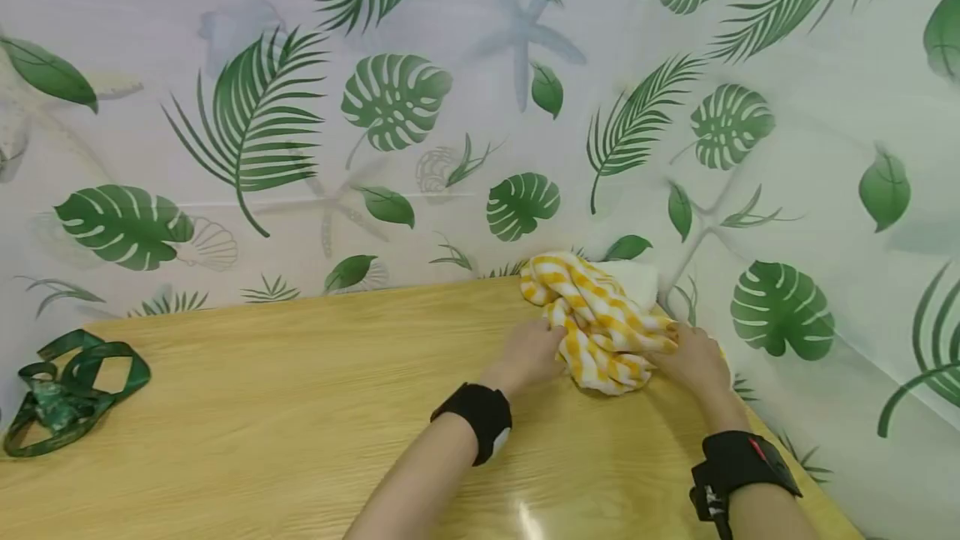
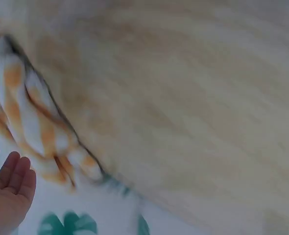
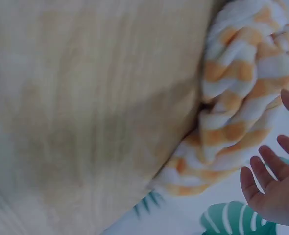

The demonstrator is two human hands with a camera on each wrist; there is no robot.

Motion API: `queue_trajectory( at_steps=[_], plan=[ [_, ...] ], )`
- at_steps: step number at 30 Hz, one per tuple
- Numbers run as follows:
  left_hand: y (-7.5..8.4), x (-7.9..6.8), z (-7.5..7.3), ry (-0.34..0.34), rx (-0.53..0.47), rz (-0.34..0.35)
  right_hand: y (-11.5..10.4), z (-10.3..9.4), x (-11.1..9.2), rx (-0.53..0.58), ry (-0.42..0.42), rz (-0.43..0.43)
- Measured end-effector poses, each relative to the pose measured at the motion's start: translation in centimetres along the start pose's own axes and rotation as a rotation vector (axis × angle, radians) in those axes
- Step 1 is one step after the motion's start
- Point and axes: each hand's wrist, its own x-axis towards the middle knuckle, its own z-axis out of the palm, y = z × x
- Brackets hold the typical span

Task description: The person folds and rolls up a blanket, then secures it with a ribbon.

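A yellow-and-white striped cloth lies bunched in a crumpled heap at the table's far right corner. My left hand is at its left side, fingertips right at the folds. At the right side, my right hand reaches to the cloth with its fingertips against the edge. In the left wrist view, the left hand shows relaxed, extended fingers beside the striped cloth. The right wrist view shows the right hand with fingers spread and the thumb close to the cloth.
A green ribbon-like strap lies looped at the left end of the wooden table. Behind the striped cloth is a plain white piece. Leaf-printed sheeting borders the table's back and right edges.
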Motion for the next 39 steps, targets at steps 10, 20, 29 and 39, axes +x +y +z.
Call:
queue_trajectory(
  at_steps=[10,20,29,39],
  plan=[
    [2.8,0.6,2.7,-0.096,0.174,0.022,-2.1,1.9,1.8,0.055,-0.003,-0.149],
    [3.9,1.2,3.0,0.013,0.247,0.089,-2.2,3.2,2.4,-0.147,0.102,-0.015],
    [5.1,2.0,4.4,0.004,0.328,0.103,-0.8,0.4,1.0,-0.020,0.071,-0.042],
    [3.2,1.5,0.9,-0.123,0.139,0.121,0.2,-3.7,0.2,0.013,0.013,-0.101]
  ],
)
